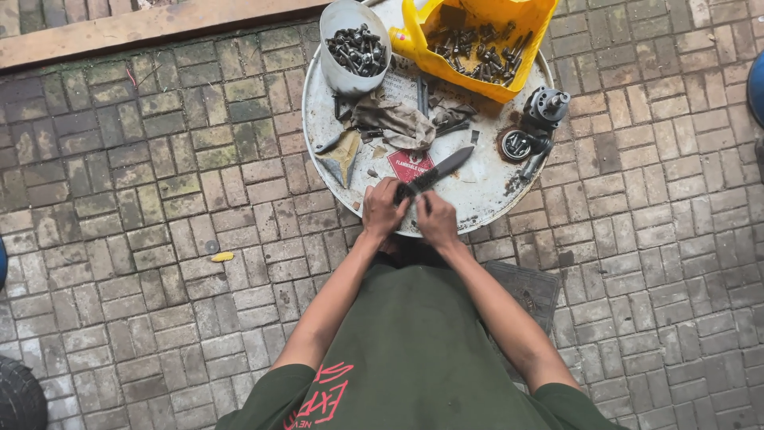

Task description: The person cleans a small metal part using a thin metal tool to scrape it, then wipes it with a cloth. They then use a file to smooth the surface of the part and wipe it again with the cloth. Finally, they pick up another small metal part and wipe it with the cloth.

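Note:
My left hand grips the dark handle of a large knife, whose grey blade points up and to the right over a round white drum top. My right hand is closed right beside it at the drum's near edge, fingers curled on something small that I cannot make out. Both forearms reach forward from my green shirt.
On the drum top stand a white tub of dark bolts, a cut yellow jug of metal parts, a dirty rag, and round metal parts at the right. Brick paving surrounds it; a wooden plank lies at the far left.

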